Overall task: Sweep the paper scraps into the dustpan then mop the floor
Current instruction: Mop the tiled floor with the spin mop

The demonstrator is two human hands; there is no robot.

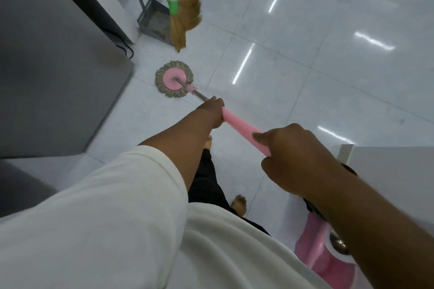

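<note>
mop [174, 79]: round head, a pink disc with grey fringe, lay flat on the floor [305, 70] at centre left, just beside the corner of a grey cabinet [47, 65]. pink handle [242, 128] ran from it back toward the person.

left hand [211, 112]: fingers curled round the handle at the far end of the pink grip, where the metal shaft began.

right hand [288, 157]: wrapped round the near end of the handle.

broom [185, 19]: yellow shaft, green collar, straw bristles; parked at far left, bristles overlapping the dustpan.

dustpan [152, 19]: grey, long-handled, stood against the cabinet side just behind the broom; something brownish showed inside, too blurred to name.

paper scraps: none visible on the tiles in view.

pink bucket [324, 253]: near right, partly hidden by the right arm.

status, as judged: sweeping stage looked finished, its tools set aside. mopping stage was under way, with the head at the far left edge of the open floor. no wet trail was legible on the glossy tiles, so the share already mopped could not be told; the wide right-hand stretch probably remained.
</note>
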